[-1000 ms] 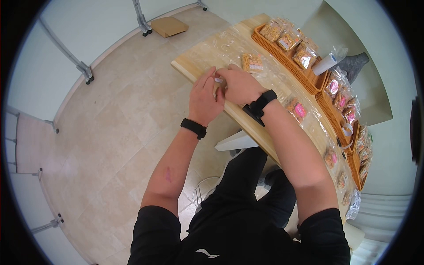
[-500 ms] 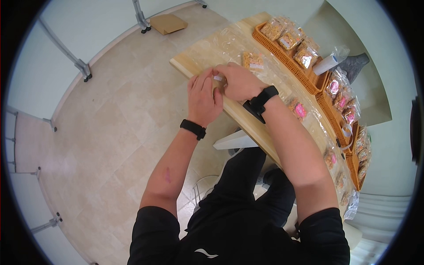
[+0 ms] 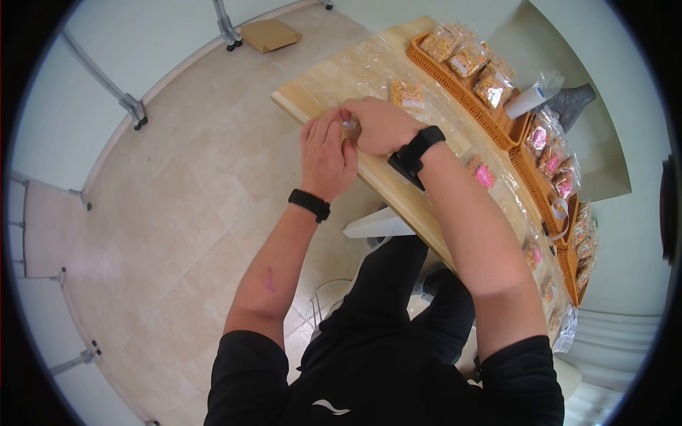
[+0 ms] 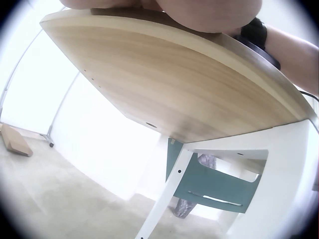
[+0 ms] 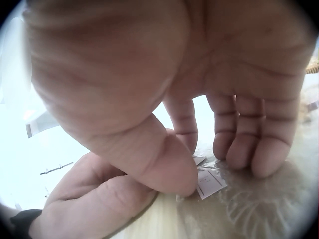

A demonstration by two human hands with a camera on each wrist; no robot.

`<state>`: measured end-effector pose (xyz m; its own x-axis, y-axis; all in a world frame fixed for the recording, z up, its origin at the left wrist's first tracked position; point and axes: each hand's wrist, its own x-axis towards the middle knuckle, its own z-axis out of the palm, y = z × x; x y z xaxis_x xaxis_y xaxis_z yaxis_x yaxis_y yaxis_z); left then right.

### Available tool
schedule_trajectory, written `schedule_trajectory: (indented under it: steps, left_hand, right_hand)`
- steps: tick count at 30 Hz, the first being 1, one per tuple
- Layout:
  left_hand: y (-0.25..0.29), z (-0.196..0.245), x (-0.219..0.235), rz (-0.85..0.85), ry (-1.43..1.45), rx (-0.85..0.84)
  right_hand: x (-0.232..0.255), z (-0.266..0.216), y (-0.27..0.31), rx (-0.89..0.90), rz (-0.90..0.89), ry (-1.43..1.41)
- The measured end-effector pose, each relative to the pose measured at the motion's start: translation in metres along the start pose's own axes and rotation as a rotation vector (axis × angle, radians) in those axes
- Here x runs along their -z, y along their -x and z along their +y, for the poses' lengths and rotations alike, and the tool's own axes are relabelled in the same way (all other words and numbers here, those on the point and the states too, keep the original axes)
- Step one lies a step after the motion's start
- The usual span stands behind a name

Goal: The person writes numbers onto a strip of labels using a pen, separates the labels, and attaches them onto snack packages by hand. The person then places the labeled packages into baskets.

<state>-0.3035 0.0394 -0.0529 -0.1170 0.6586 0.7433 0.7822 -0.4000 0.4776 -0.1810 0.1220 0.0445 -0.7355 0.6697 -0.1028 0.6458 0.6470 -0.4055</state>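
Note:
Both hands meet at the near edge of the wooden table (image 3: 419, 213). My right hand (image 3: 387, 128) is bent over the tabletop, its thumb and forefinger pinching at a small white printed label (image 5: 210, 183). Under its other fingertips lies clear plastic film (image 5: 259, 204). Just left of it, my left hand (image 3: 325, 160) reaches to the edge with its fingertips against the right hand's. In the right wrist view the right thumb hides the left fingertips, so I cannot tell what they hold. A packaged snack (image 3: 407, 95) lies just beyond the right hand.
Wicker baskets (image 3: 462, 96) of bagged snacks line the table's far side. A white roll (image 3: 524, 103) leans in one. More snack bags, such as a pink-labelled one (image 3: 483, 175), lie near the right forearm. A brown cardboard piece (image 3: 271, 35) is on the floor.
The left fingers have drawn down and bent more at the table edge. The right hand has shifted slightly left and stays bent over the small white label.

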Motion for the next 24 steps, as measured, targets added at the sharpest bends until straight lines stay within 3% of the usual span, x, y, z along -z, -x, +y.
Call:
schedule_trajectory:
  steps: [11, 20, 24]
  left_hand:
    - [-0.001, 0.002, 0.003, -0.019, -0.002, 0.02]
    - [0.0, 0.001, 0.002, -0.021, -0.012, 0.025]
    - [0.002, 0.0, 0.001, -0.02, -0.025, 0.025]
  right_hand:
    - [0.0, -0.002, -0.009, -0.088, -0.05, -0.01]
    - [-0.017, 0.002, -0.01, -0.127, 0.085, 0.059]
    - [-0.027, 0.017, -0.009, -0.032, 0.156, 0.013]
